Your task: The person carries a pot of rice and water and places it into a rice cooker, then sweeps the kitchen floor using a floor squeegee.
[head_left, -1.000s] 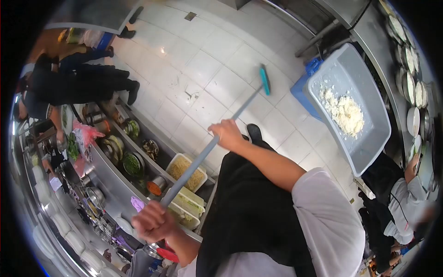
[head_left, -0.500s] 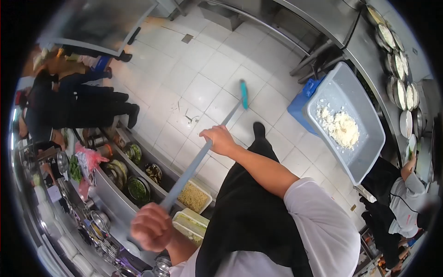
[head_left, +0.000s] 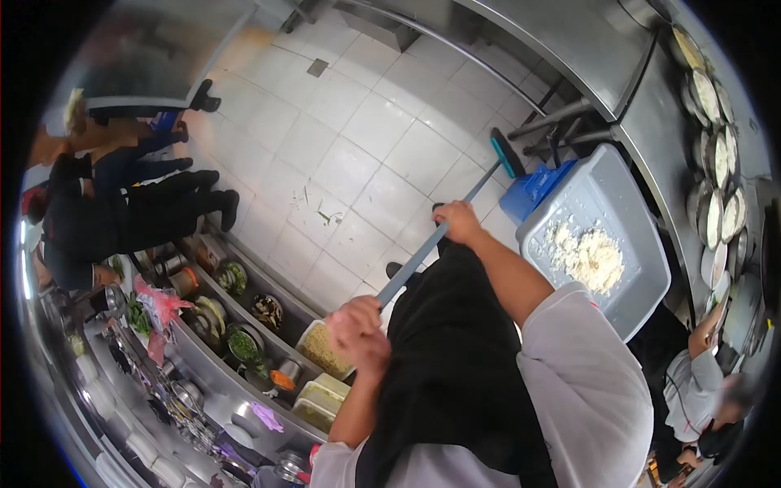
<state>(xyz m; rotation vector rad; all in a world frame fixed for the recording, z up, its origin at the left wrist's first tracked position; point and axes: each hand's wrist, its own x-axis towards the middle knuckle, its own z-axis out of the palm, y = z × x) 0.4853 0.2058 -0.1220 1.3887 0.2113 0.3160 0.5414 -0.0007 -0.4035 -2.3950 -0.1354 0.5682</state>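
Note:
I hold a broom [head_left: 416, 254] with a grey handle slanting from lower left to upper right. My left hand [head_left: 358, 335] is wrapped round its top end, near the counter on the left. My right hand [head_left: 460, 222] grips the handle lower down, in front of the black apron. The teal broom head [head_left: 508, 156] with dark bristles is on the tiled floor, close to the steel table legs and the blue container [head_left: 537, 191]. Green scraps [head_left: 329, 218] lie on the floor tiles to the left of the handle.
A grey tub [head_left: 651, 285] with white crumbly food stands on the right by the blue container. Steel counters [head_left: 598, 61] run along the upper right, with several pans. At left is a counter with food bins [head_left: 317, 346]. Other people [head_left: 89, 215] stand at left and far right [head_left: 700, 370].
The broom head has moved right across the floor, toward the blue container and table legs. Both my hands have shifted right with the handle, and the camera view has shifted slightly.

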